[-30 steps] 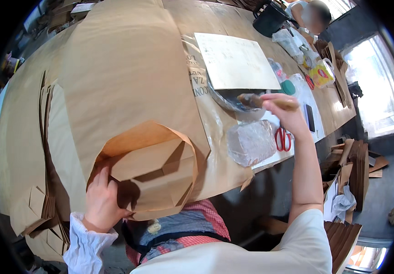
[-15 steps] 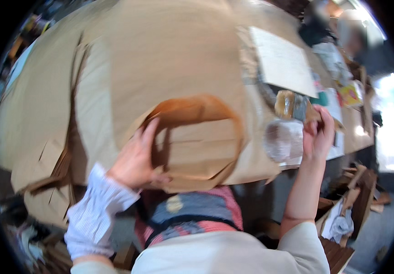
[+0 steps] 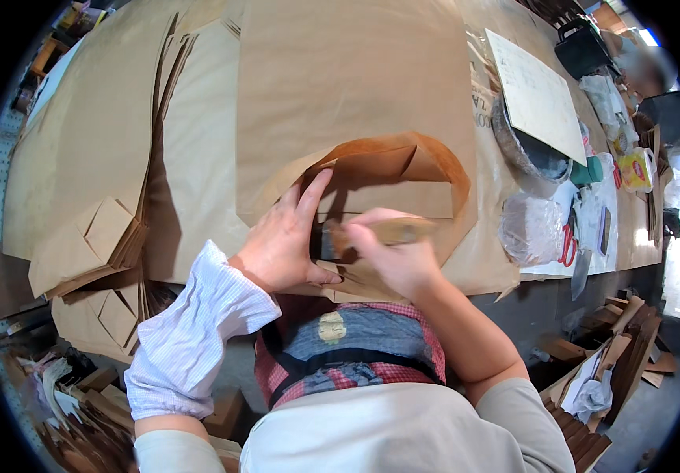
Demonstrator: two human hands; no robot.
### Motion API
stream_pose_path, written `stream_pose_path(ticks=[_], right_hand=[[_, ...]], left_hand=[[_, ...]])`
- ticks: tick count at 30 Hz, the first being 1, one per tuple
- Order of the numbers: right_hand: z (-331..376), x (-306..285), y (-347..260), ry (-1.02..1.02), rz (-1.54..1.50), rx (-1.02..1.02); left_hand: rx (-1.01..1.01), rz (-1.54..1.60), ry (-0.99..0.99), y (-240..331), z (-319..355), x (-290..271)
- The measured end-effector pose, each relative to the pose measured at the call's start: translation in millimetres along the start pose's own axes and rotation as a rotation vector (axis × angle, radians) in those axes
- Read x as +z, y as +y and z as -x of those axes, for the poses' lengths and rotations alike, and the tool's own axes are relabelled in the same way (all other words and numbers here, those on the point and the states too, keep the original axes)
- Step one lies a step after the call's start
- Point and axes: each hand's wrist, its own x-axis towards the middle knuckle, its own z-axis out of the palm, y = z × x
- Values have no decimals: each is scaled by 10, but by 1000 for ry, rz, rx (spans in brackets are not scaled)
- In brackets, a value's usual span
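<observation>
A large brown paper bag (image 3: 356, 87) lies flat in front of me, its near end spread into a round opening (image 3: 459, 177) with folded flaps inside. My left hand (image 3: 281, 240) rests at the left side of this opening, fingers and thumb stretched apart against the paper. Inside the opening, my right hand (image 3: 395, 256) grips a flat brush by its wooden handle (image 3: 405, 229). The brush head (image 3: 329, 238) is down at the paper beside my left palm, partly hidden by my fingers and blurred.
Stacked brown paper bags (image 3: 92, 236) lie on the left. To the right are a round tub (image 3: 531, 162) partly under a white board (image 3: 535, 94), a plastic-wrapped container (image 3: 531, 230), red-handled scissors (image 3: 568, 243) and a knife (image 3: 582, 272). Cardboard scraps (image 3: 608, 355) fill a box at lower right.
My right hand has brought the brush from beside the tub on the right leftward into the bag's opening. My left hand still spreads the opening's left side.
</observation>
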Motion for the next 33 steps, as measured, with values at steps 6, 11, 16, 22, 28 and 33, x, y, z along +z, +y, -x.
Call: stream_pose_path(ticks=[6, 11, 16, 22, 28, 33], right_hand=[[23, -837, -35, 311, 575, -311], [264, -893, -77, 118, 612, -279], [236, -1134, -428, 38, 512, -389], [-312, -619, -241, -445, 542, -662], [-321, -765, -220, -344, 582, -496], [74, -976, -376, 394, 366, -151]], left_hand=[[40, -20, 38, -39, -32, 45], [73, -92, 108, -48, -6, 41], [161, -380, 4, -175, 26, -31], [180, -441, 7, -131, 20, -51], [198, -403, 27, -166, 30, -14], [30, -191, 114, -109, -150, 56]])
